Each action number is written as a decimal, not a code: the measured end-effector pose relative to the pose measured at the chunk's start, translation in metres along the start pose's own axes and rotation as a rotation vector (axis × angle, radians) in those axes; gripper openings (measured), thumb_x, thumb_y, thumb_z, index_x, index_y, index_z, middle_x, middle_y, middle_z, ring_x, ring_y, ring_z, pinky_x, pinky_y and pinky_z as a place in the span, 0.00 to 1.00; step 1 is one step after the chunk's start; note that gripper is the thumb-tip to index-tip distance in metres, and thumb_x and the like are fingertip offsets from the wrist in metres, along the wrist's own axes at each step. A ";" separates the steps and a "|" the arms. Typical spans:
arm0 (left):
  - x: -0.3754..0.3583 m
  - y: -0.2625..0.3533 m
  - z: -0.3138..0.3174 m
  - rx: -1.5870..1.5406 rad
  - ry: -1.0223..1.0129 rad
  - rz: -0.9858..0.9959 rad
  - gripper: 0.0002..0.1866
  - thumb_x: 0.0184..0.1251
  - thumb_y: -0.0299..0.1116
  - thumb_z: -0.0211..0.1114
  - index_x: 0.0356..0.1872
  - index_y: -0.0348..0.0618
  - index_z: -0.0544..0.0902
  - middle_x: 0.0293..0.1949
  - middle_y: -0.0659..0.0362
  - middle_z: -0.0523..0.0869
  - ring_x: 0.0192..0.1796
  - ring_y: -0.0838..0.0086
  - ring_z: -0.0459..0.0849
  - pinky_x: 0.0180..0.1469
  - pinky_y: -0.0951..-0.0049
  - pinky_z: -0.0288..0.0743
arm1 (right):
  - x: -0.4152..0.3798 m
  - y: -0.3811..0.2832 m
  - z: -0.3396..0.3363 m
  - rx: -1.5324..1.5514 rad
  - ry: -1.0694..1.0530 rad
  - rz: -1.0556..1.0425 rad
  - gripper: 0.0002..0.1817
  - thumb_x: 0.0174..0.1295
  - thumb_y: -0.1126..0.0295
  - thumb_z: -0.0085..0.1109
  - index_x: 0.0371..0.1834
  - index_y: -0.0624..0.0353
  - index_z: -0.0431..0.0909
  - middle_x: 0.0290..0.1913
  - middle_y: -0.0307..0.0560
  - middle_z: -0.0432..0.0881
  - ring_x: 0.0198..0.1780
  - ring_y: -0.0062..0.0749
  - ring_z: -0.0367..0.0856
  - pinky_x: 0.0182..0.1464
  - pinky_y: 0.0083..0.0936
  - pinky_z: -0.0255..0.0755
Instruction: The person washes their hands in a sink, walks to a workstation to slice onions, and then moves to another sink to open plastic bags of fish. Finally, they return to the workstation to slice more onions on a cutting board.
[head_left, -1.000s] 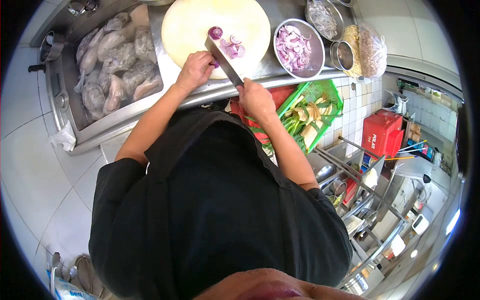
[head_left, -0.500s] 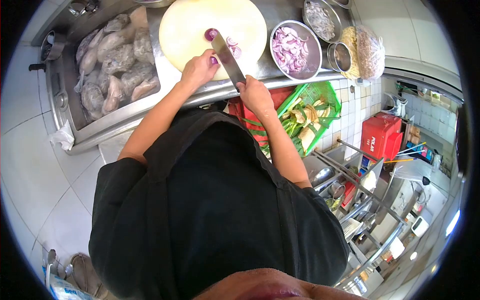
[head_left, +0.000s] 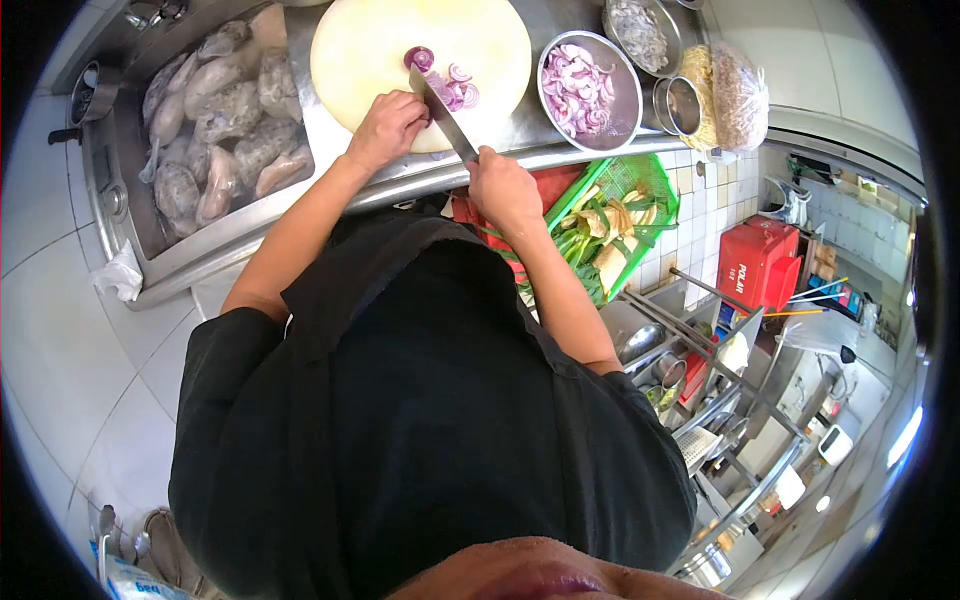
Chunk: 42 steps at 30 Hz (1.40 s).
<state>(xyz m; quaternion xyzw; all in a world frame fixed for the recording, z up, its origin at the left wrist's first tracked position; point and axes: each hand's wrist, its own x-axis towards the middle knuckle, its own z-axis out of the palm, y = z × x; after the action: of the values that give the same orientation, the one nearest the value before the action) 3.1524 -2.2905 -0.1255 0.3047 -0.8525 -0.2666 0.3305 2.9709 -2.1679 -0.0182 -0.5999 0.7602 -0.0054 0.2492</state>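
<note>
"Where's the knife (head_left: pixel 446 118)?"

"In the right hand (head_left: pixel 503 188), fingers closed round its handle; the blade slants across the pale round board (head_left: pixel 350 65), its tip near a cut purple onion (head_left: pixel 419 59)."

"And the left hand (head_left: pixel 388 128)?"

"Its fingers are curled down on the board, just beside the blade; whether they grip anything I can't fairly tell, as they hide what's beneath."

"Any slices?"

"Yes, loose onion slices (head_left: pixel 457 93) lie on the board, on the other side of the blade from the left hand; more fill the steel bowl (head_left: pixel 630 92) to the right of the board; beyond that sit a second bowl (head_left: pixel 675 42) of pale pieces, a small steel container (head_left: pixel 683 106) and two filled clear bags (head_left: pixel 738 105)."

"What's around the counter?"

"The sink (head_left: pixel 150 238) on the left holds pale, bagged lumps (head_left: pixel 232 110); below the counter edge, a green crate (head_left: pixel 665 190) holds leafy stalks (head_left: pixel 600 225)."
</note>
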 end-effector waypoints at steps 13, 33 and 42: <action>-0.003 -0.002 0.001 -0.032 0.037 0.000 0.08 0.63 0.25 0.69 0.43 0.38 0.86 0.46 0.52 0.86 0.52 0.57 0.83 0.57 0.61 0.75 | 0.001 -0.004 0.004 -0.030 -0.017 0.018 0.14 0.73 0.61 0.56 0.42 0.65 0.80 0.35 0.67 0.87 0.41 0.65 0.88 0.48 0.56 0.81; 0.016 -0.035 -0.005 -0.131 0.071 -0.065 0.10 0.59 0.22 0.68 0.42 0.42 0.87 0.45 0.53 0.88 0.52 0.56 0.85 0.58 0.62 0.78 | -0.002 0.018 -0.003 0.175 0.008 0.058 0.18 0.71 0.59 0.59 0.43 0.68 0.81 0.38 0.72 0.86 0.45 0.70 0.86 0.51 0.58 0.78; 0.081 -0.066 -0.029 -0.114 -0.296 -0.183 0.13 0.60 0.24 0.70 0.47 0.41 0.85 0.51 0.53 0.88 0.59 0.57 0.82 0.65 0.61 0.76 | 0.009 0.041 0.012 0.287 -0.119 0.108 0.22 0.71 0.56 0.59 0.47 0.70 0.81 0.47 0.72 0.85 0.54 0.67 0.84 0.59 0.54 0.75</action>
<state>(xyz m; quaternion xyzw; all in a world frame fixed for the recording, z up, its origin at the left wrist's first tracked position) 3.1481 -2.3987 -0.1182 0.3191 -0.8442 -0.3853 0.1925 2.9367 -2.1606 -0.0446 -0.5156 0.7668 -0.0651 0.3767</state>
